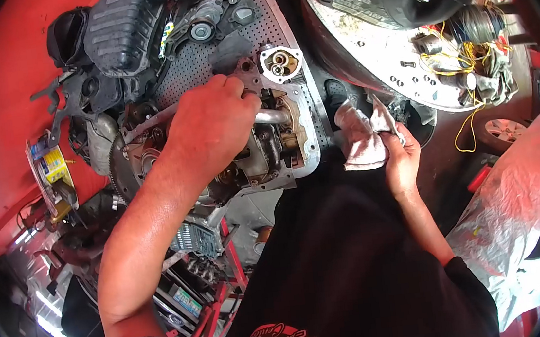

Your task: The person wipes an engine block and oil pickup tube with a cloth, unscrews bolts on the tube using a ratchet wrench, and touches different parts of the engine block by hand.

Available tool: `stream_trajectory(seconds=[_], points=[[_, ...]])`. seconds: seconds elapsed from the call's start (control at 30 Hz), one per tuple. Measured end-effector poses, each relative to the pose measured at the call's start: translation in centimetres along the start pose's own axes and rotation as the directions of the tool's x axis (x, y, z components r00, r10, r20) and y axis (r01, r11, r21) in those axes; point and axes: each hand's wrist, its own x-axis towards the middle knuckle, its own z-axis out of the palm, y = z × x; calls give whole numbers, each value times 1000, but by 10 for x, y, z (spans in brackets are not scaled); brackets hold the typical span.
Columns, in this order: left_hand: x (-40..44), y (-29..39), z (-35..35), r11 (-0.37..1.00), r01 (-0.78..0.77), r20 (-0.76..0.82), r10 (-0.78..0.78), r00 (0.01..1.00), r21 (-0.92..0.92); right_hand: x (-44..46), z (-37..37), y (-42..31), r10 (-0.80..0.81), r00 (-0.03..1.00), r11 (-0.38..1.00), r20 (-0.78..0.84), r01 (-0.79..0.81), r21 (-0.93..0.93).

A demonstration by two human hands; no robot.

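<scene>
The left hand (212,118) is curled over the open engine block (309,144) on the perforated bench (187,68); whether its fingers clasp anything, I cannot tell. Just beside the block, the right hand (403,158) grips a crumpled cloth (360,138) (a stained one). Beyond the block lies a ribbed black cover (121,36).

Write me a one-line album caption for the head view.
Left hand curled over an opened engine, the right holding a stained cloth beside it.
</scene>
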Motion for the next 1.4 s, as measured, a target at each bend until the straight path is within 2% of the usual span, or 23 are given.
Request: stream_trajectory(seconds=[0.17, 0.33, 0.43, 0.83, 0.93, 0.97, 1.0, 1.03, 1.07, 1.1, 1.13, 1.2, 1.23, 1.27, 1.33, 1.4], points=[[4, -6, 6, 998, -62, -9, 62, 998, 24, -7, 4, 7, 14, 998, 999, -58, -12, 36], [6, -9, 10, 971, -230, -123, 237, 964, 68, -5, 1, 9, 1, 999, 1000, -51, -1, 6], [5, -11, 10, 963, -251, -149, 263, 953, 98, -1, 1, 10, 6, 998, 1000, -66, -5, 10], [-2, -14, 14, 984, -178, -166, 180, 969, 31, 7, 4, 12, 39, 999, 999, -28, -38, 32], [-5, -13, 12, 987, -156, -193, 158, 968, 23, 8, 12, -2, 44, 998, 997, 53, -41, -68], [-7, -14, 10, 988, -150, -201, 152, 968, 24, 12, 18, -8, -24, 986, 985, 168, 52, -164], [-10, -15, 7, 992, -123, -228, 122, 966, 12, 17, 24, -13, -82, 953, 955, 291, 158, -249], [-15, -15, 3, 996, -91, -257, 88, 962, -1, 25, 31, -17, -83, 927, 964, 367, 168, -207], [-21, -14, -5, 997, -71, -274, 68, 959, -1, 36, 40, -18, -166, 898, 901, 408, 307, -308], [-28, -11, -14, 999, -8, -319, -9, 948, -54, 51, 53, -30, -344, 745, 696, 572, 611, -377], [-37, -8, -22, 992, 54, -362, -92, 928, -112, 65, 69, -47, -437, 521, 401, 734, 843, -359], [-59, 2, -31, 974, 131, -445, -202, 873, -185, 78, 114, -83, -100, 356, 220, 929, 919, -328], [-71, 8, -31, 951, 174, -499, -285, 818, -256, 98, 128, -67, -87, 194, 133, 977, 974, -182], [-84, 16, -29, 939, 205, -518, -326, 791, -277, 112, 144, -62, 27, 159, 146, 987, 976, -161], [-112, 34, -22, 875, 274, -562, -470, 680, -400, 125, 168, -79, 257, -3, 35, 967, 999, -6], [-136, 56, -10, 800, 343, -552, -592, 587, -493, 125, 180, -85, 419, -47, -71, 907, 994, 84]])
